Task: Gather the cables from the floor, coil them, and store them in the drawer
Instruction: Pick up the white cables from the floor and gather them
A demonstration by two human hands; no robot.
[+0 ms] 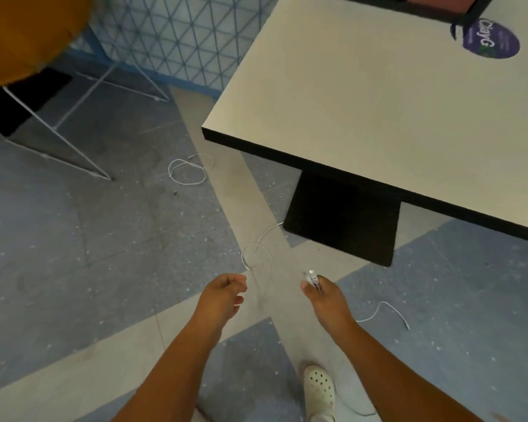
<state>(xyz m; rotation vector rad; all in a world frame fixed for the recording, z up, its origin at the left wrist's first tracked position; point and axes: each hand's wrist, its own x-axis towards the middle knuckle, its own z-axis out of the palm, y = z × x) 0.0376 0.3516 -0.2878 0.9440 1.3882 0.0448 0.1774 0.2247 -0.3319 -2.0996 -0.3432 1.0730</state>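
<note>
Thin white cables lie on the grey floor. One loose coil (pixel 186 170) rests farther off, left of the table. A second cable (pixel 258 254) runs from the table's black base toward me in a loop; my left hand (pixel 224 296) pinches it at its near end. My right hand (pixel 322 296) grips white connector ends (pixel 311 277) between thumb and fingers. A white cable (pixel 387 310) trails from that hand across the floor to the right. No drawer is in view.
A cream table (pixel 378 102) with a black edge and black base (pixel 342 220) fills the upper right. An orange chair (pixel 28 35) on white wire legs stands at the upper left. My white clog (pixel 319 388) is on the floor below.
</note>
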